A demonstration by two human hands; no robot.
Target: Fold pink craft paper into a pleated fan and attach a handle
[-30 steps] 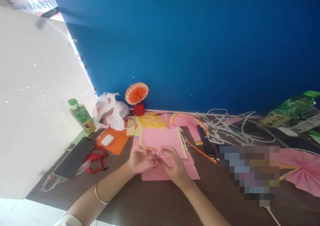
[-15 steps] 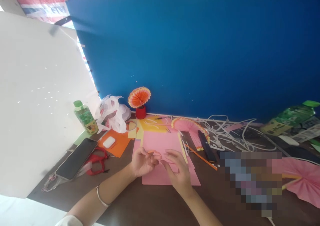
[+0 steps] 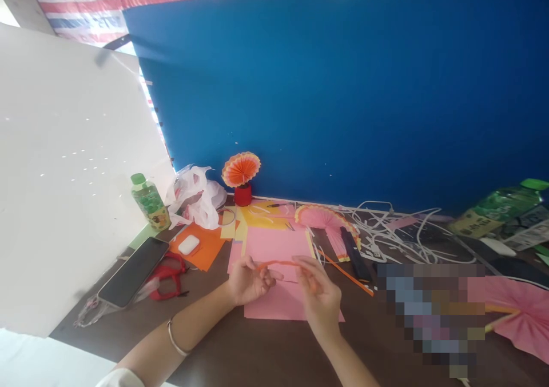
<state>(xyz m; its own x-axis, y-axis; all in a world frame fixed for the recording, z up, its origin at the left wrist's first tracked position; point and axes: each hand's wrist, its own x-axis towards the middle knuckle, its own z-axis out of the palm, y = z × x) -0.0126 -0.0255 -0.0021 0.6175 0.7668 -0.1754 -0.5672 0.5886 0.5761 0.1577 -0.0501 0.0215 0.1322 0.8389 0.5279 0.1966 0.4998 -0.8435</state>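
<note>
An orange paper strip (image 3: pixel 281 263) stretches between my two hands, slightly bowed. My left hand (image 3: pixel 249 281) pinches its left end, with the other fingers curled. At the other end, the thumb and fingers of my right hand (image 3: pixel 321 295) close on the strip; its tip is partly hidden by them. Both hands are above a stack of pink paper sheets (image 3: pixel 278 307) on the brown table. Another orange strip (image 3: pixel 349 274) lies to the right of the stack, next to a dark flat bar (image 3: pixel 357 255).
Behind stand an orange paper rosette (image 3: pixel 241 170) on a red base and a pleated pink paper piece (image 3: pixel 319 216). At left are a phone (image 3: pixel 132 272), red-handled scissors (image 3: pixel 167 284), an earbud case (image 3: pixel 189 244) and a bottle (image 3: pixel 150 201). White cables (image 3: pixel 386 232) tangle at right.
My right hand has moved right, away from my left, and the orange strip is now drawn out between them. The view has shifted slightly.
</note>
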